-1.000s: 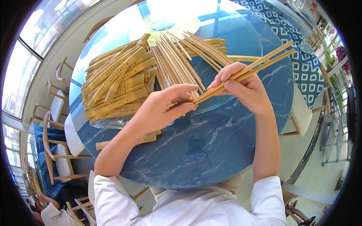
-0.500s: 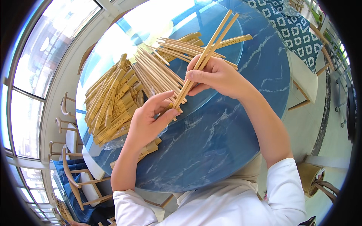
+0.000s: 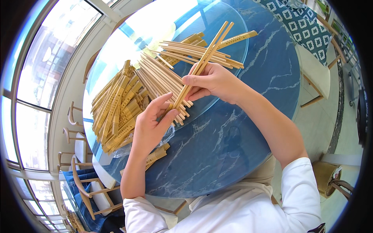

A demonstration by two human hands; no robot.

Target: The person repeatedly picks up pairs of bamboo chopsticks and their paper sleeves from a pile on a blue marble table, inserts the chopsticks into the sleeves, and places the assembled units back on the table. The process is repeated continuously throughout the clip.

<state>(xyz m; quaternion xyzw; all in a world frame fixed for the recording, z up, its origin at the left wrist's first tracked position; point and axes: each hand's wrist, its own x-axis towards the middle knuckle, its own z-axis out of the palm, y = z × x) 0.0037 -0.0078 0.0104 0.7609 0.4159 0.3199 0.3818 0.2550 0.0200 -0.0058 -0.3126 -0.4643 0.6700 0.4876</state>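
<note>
My right hand [image 3: 211,82] is closed around a pair of light wooden chopsticks [image 3: 213,47], gripping them along the middle. They slant with their far ends up to the right. At their near ends, my left hand [image 3: 149,122] pinches them between thumb and fingers; a yellowish paper edge seems to show there, partly hidden. Just beyond the left hand lies a row of loose chopsticks [image 3: 157,75]. A heap of printed yellow-brown paper sleeves [image 3: 118,103] is to its left. Behind the right hand rests another group of chopsticks [image 3: 186,49] with several sleeves.
Everything lies on a round blue marbled table [image 3: 202,163] with a clear glass turntable [image 3: 243,50]. Clear plastic film [image 3: 169,136] and a few sleeves [image 3: 157,154] are beside my left wrist. Wooden chairs [image 3: 97,190] stand at left, a patterned cloth [image 3: 311,37] at far right.
Both hands and the held chopsticks have shifted slightly left and the pair's far ends sit lower in view. The view itself has moved a little. My grip looks the same.
</note>
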